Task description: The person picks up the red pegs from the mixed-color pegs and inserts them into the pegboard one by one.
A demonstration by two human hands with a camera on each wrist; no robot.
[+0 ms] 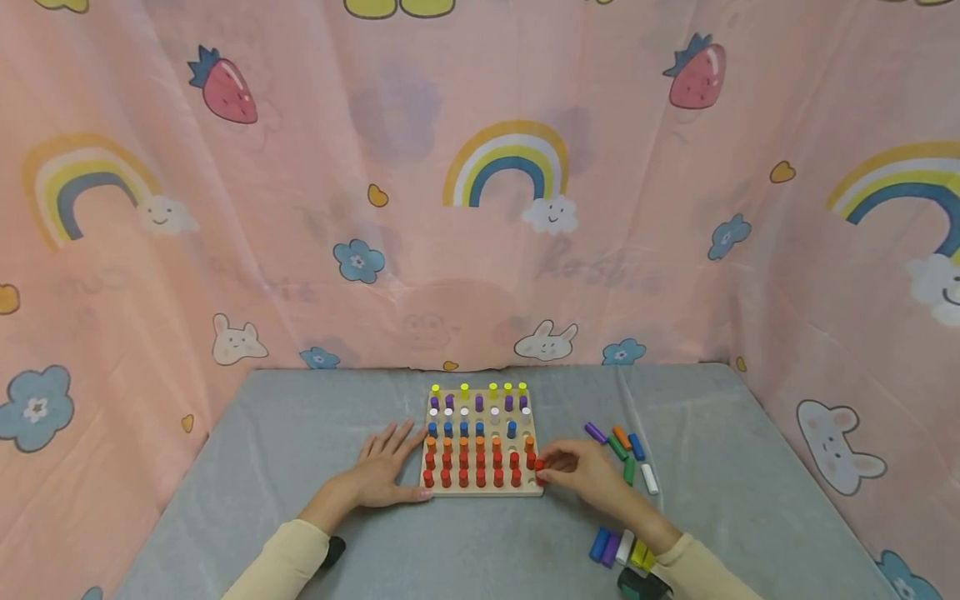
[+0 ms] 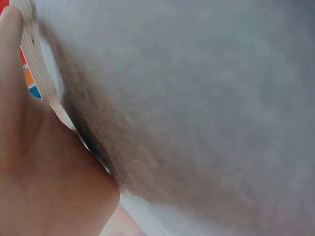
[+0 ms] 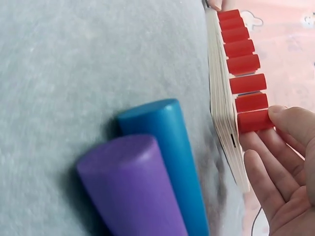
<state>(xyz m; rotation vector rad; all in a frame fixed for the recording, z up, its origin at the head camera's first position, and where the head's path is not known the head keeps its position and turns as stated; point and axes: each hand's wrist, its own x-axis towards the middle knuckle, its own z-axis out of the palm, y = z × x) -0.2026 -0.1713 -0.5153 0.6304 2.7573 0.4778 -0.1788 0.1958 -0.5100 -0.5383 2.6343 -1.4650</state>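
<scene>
A wooden pegboard [image 1: 487, 492] stands on the grey cloth, holding rows of coloured pegs: yellow at the back, then purple, white, blue and orange, with two red rows in front. My right hand [image 1: 588, 475] pinches a red peg [image 1: 539, 467] between thumb and fingers at the board's right edge, close to a bare hole in the front right corner. In the right wrist view the held red peg [image 3: 254, 121] is upright relative to the board, at the end of the red row. My left hand [image 1: 381, 473] lies spread on the cloth, thumb and fingertips against the board's left side.
Loose purple, green, orange, blue and white pegs [image 1: 628, 472] lie scattered right of the board. Nearer the front right, a row of blue, purple [image 1: 611, 549], white and yellow pegs lies beside my right wrist. A pink patterned curtain [image 1: 487, 275] surrounds the table.
</scene>
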